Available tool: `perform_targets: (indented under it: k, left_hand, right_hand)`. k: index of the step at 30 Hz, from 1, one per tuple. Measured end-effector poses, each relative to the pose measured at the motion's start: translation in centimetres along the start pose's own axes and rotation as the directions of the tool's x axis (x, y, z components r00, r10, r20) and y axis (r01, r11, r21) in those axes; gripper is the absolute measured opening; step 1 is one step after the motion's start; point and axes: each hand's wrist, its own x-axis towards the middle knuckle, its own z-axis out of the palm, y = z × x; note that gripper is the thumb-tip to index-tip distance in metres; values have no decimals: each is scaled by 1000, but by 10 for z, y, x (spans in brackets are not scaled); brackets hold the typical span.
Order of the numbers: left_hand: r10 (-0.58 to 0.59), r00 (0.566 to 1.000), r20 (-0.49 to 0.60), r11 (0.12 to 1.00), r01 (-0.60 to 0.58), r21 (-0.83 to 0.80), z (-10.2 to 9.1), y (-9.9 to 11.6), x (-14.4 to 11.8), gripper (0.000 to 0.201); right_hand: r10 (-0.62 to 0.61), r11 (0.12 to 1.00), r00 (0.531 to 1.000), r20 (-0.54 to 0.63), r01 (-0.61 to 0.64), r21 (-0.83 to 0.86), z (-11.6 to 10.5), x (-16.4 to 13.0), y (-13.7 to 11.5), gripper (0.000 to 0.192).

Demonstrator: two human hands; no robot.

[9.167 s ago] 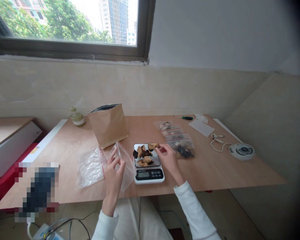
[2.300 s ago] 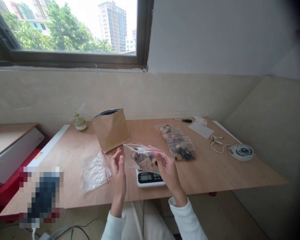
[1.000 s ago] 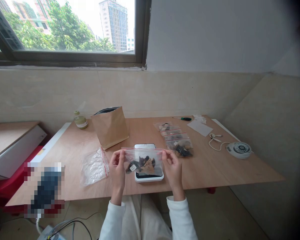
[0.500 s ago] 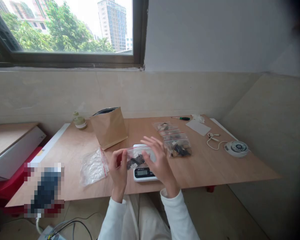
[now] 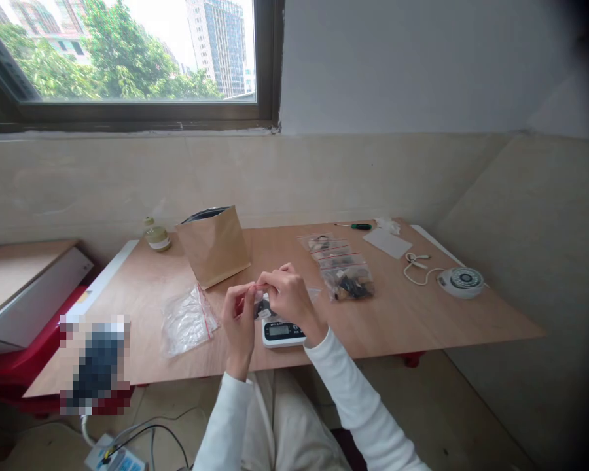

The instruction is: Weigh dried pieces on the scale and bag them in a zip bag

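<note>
- Filled zip bag [image 5: 264,303] is held up just above the scale [image 5: 281,330], near the front edge of the table [image 5: 422,320]; 1 s ago it was stretched wide by its two top corners, now both hands are bunched together at the red zip strip.
- Left hand [image 5: 239,322]: fingers pressed together, pinching the bag's top left end.
- Right hand [image 5: 288,297]: half a sec ago it was spread open over the bag; now it is closed, thumb and fingers pinching the strip right next to the left hand.
- Judged from that: the seal is being pressed shut, with the dark and tan pieces already inside, and the scale pan has been cleared since approx 9 s ago.
- Scale display is visible; the pan is mostly hidden by the hands.
- Empty zip bags [image 5: 186,320] are lying left of the hands, near but apart.
- Brown paper bag [image 5: 214,245] is standing open behind them; small jar [image 5: 157,237] is at its left.
- Filled bags [image 5: 343,268] are laid in a row to the right; screwdriver [image 5: 357,226], white card [image 5: 387,243] and corded round device [image 5: 460,281] are farther right.
- Nothing is found between the hands and the filled bags.
</note>
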Motion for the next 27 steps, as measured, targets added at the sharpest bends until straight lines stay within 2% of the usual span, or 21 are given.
perform_targets:
  k: [6, 9, 13, 18, 23, 27]
  left_hand:
    - [-40, 995, -94, 999, 42, 20, -2, 0, 4, 21]
    - [-13, 997, -72, 1000, 14, 13, -2, 0, 6, 20]
    - [10, 999, -47, 1000, -9, 15, 1, 0, 7, 20]
    - [-15, 995, 101, 999, 12, 36, 1, -1, 12, 20]
    - [-42, 997, 57, 999, 43, -9, -1, 0, 18, 20]
    - [-48, 998, 50, 999, 50, -21, 2, -1, 20, 21]
  right_hand:
    - [-1, 1000, 998, 71, 2, -11, -5, -1, 11, 17]
    - [15, 1000, 999, 50, -15, -10, -5, -3, 18, 20]
    - [-33, 997, 999, 17, 34, -64, -5, -4, 20, 26]
    - [-123, 986, 990, 65, 130, -109, -12, 2, 22, 29]
    - [-109, 982, 986, 123, 126, -139, -19, 6, 32, 26]
    - [-77, 990, 991, 108, 88, -105, -16, 5, 38, 25]
